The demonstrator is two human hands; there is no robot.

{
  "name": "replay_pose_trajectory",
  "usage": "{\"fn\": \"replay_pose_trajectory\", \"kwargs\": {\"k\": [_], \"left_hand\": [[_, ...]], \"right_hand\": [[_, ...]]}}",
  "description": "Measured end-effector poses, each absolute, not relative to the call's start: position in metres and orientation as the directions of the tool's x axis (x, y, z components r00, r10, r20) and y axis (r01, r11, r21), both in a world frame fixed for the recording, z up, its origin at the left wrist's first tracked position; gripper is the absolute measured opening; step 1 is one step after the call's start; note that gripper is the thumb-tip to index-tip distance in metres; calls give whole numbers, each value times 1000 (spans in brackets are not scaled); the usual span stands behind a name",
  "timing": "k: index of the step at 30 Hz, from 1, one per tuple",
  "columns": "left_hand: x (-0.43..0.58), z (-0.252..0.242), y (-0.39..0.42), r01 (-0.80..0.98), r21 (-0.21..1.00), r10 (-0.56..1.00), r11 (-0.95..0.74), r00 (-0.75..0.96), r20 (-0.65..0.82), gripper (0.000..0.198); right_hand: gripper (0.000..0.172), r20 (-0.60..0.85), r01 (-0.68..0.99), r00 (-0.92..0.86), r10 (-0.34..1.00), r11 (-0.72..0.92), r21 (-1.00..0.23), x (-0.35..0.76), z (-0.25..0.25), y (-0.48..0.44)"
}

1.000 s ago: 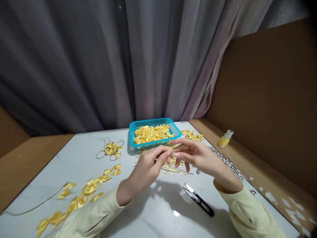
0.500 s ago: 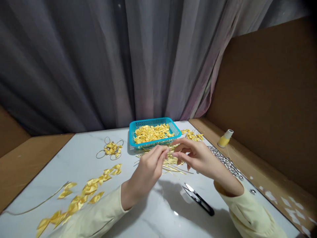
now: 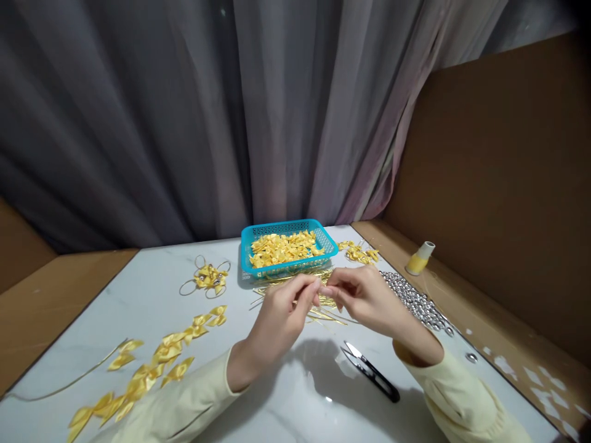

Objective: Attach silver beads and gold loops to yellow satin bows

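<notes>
My left hand (image 3: 287,312) and my right hand (image 3: 362,294) meet fingertip to fingertip above the middle of the table. Each is closed in a pinch; whatever lies between the fingers is too small or too hidden to make out. Just behind and below them lies a bundle of thin gold strips (image 3: 272,289), partly covered by the hands. Yellow ribbon bows (image 3: 168,349) lie in a loose row left of my left forearm. A pair of black-handled thread snips (image 3: 372,372) rests with its blades parted, nearer to me than my right hand.
A blue basket (image 3: 244,249) of yellow bows stands at the back. Silver rings (image 3: 418,301) are heaped at the right, near a yellow thread spool (image 3: 419,261). A bow cluster with wire loops (image 3: 210,278) lies back left, a cord (image 3: 69,384) front left. Cardboard (image 3: 498,184) walls the right side.
My right hand has moved left and slightly down, bringing its fingertips against those of my left hand. The left hand has shifted slightly right. Things on the table have stayed put.
</notes>
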State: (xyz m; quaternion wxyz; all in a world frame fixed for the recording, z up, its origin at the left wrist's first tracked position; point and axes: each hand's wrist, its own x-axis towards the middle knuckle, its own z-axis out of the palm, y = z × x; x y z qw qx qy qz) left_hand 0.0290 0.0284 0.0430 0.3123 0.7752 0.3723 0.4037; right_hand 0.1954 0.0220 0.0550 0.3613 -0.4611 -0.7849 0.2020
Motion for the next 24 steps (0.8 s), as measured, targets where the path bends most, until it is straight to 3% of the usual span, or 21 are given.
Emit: {"fn": "replay_pose_trajectory", "kwargs": {"k": [3,7,11,16,19,24], "left_hand": [[29,39,28,401,662,774,-633,367,517,16],[28,37,31,418,645,769,-640,360,529,16],[27,37,34,415,652,772,-635,382,508,18],[28,37,35,414,651,769,-637,403,496,22],[30,33,35,439,617,758,-653,375,535,18],[32,24,38,479,561,734,-675,357,578,17]], "right_hand": [[27,416,606,-320,851,521,-601,194,56,20],[24,398,607,-319,860,508,-611,195,59,16],[16,314,562,-323,893,448,-695,199,61,18],[23,182,461,-410,894,375,-804,199,59,22],[22,250,582,-369,895,432,-689,192,53,20],[22,426,864,-311,850,439,-246,173,35,13]]}}
